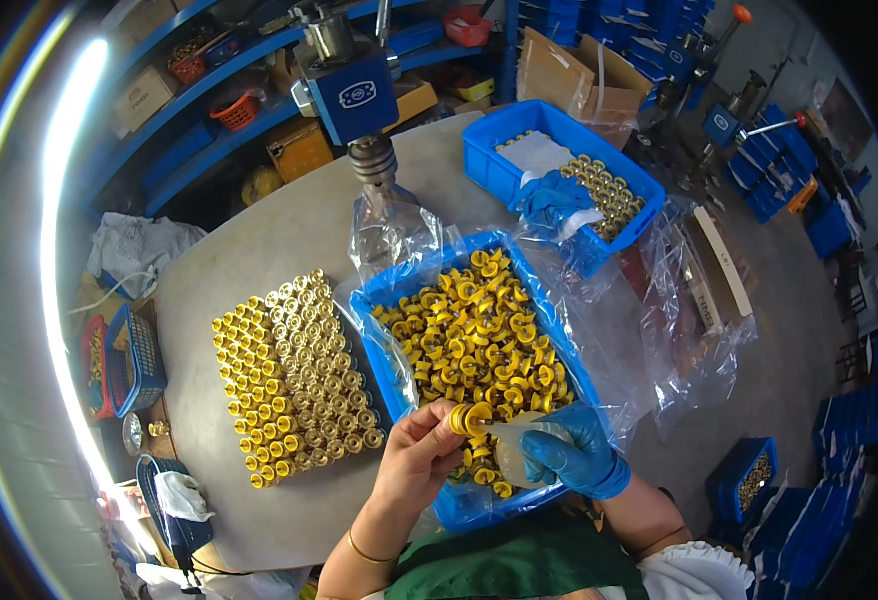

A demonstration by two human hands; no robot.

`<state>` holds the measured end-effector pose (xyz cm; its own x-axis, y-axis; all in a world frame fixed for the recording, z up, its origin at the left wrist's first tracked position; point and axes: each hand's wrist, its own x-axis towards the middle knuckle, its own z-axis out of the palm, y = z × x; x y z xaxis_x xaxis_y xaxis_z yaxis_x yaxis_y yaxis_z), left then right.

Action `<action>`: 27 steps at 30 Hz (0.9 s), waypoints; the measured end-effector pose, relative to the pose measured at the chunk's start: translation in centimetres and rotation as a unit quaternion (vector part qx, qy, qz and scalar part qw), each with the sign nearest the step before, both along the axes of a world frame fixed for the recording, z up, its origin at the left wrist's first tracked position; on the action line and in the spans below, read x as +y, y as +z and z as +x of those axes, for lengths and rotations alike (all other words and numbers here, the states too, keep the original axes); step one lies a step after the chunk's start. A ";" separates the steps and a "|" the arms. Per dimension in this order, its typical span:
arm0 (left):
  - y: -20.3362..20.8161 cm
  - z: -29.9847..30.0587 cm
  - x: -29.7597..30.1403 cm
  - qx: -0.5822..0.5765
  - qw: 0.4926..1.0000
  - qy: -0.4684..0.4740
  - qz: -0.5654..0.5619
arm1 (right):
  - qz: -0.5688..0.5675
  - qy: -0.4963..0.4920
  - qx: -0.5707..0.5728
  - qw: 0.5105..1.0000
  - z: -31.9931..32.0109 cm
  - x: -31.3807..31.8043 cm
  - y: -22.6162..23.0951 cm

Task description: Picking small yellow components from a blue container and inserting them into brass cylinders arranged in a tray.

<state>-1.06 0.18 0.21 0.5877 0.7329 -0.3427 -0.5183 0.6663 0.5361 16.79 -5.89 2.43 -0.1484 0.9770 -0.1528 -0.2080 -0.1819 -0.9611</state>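
Left hand [421, 450] pinches yellow ringed fitting [468, 419], gloved right hand [583, 455] clasps translucent plastic piece [512, 456]; slackened pinch could drop the fitting.

Lettering [706, 303] on cardboard box [721, 258]; emblem [357, 95] on machine [359, 122].
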 end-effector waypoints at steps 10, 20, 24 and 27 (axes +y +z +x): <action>-0.5 0.2 0.0 0.012 1.000 0.000 -0.006 | 0.000 0.000 -0.002 1.000 -0.1 -0.2 -0.3; -1.0 -0.1 -0.1 0.004 1.000 -0.010 -0.012 | 0.007 -0.003 -0.011 1.000 0.0 0.0 -0.3; -0.7 -0.1 -0.1 0.010 1.000 -0.011 -0.006 | 0.025 0.025 0.029 0.999 0.3 0.0 -0.3; -0.6 -0.5 0.3 0.046 0.998 -0.008 0.039 | -0.011 -0.009 0.157 0.987 0.3 -0.6 -0.5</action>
<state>-1.53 0.51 -0.35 0.5681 0.7504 -0.3378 -0.4537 0.6280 0.6323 17.11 -6.48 1.97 -0.1750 0.9768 -0.1237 -0.4991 -0.1963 -0.8440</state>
